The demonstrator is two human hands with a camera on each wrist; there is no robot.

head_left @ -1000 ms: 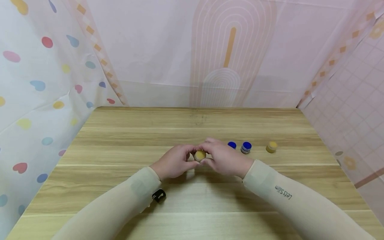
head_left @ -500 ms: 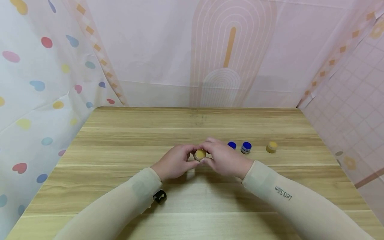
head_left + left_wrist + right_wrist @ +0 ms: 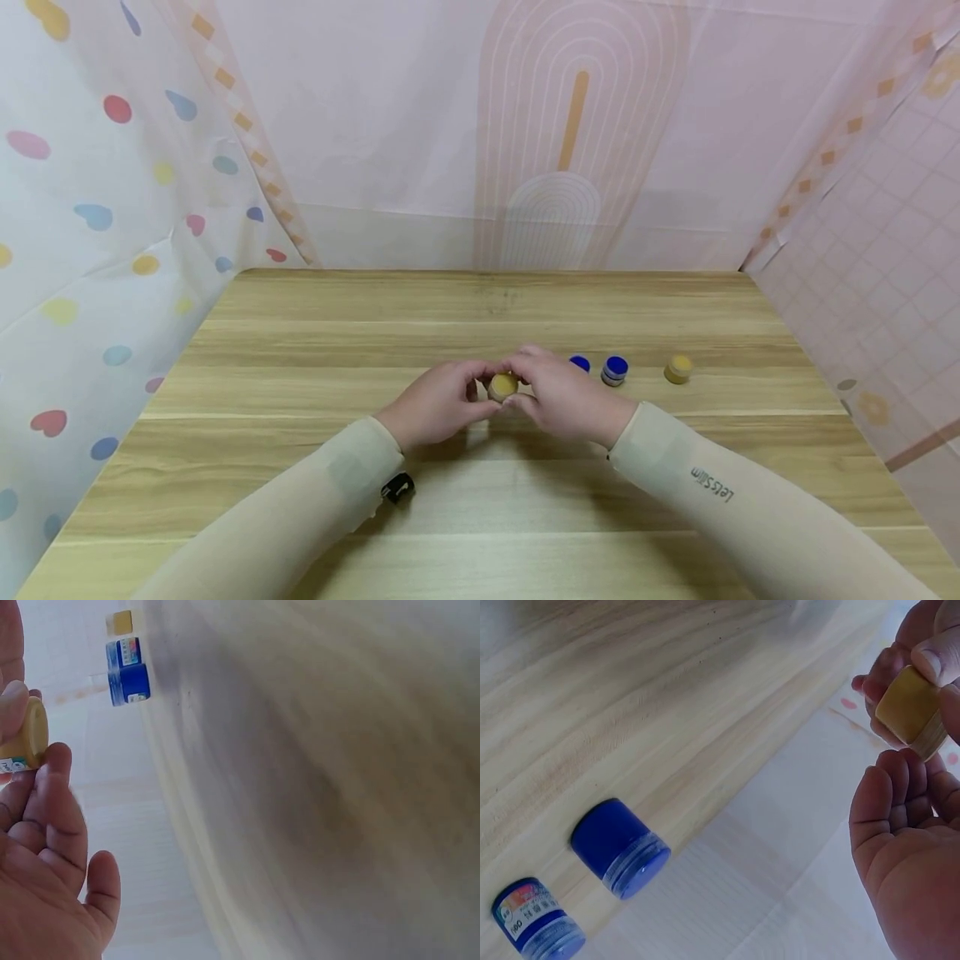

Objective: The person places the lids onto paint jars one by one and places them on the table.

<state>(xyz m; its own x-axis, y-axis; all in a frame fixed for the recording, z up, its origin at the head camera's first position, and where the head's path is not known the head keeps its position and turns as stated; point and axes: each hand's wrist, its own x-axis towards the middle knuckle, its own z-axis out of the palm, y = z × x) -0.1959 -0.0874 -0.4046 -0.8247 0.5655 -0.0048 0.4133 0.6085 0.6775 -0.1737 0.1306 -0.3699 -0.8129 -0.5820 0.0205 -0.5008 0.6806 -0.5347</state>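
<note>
Between both hands, above the middle of the table, is a small yellow paint jar (image 3: 503,386) with a translucent lid. My left hand (image 3: 438,407) grips it from the left with thumb and fingers. From the right, my right hand (image 3: 566,398) pinches the same jar, thumb at the near side. A printed label on the yellow jar (image 3: 19,746) shows in the left wrist view. Two blue paint jars (image 3: 615,371) stand just beyond the right hand, one partly hidden by it. In the right wrist view the blue jars (image 3: 619,847) have translucent lids.
Farther right on the wooden table (image 3: 337,342) stands a second yellow paint jar (image 3: 678,369). A small black object (image 3: 397,487) sits beside the left sleeve. Patterned cloth hangs at the back (image 3: 390,142) and both sides.
The yellow jar between the hands has shifted very slightly to the right. Both hands keep nearly the same place, and the other jars stay put.
</note>
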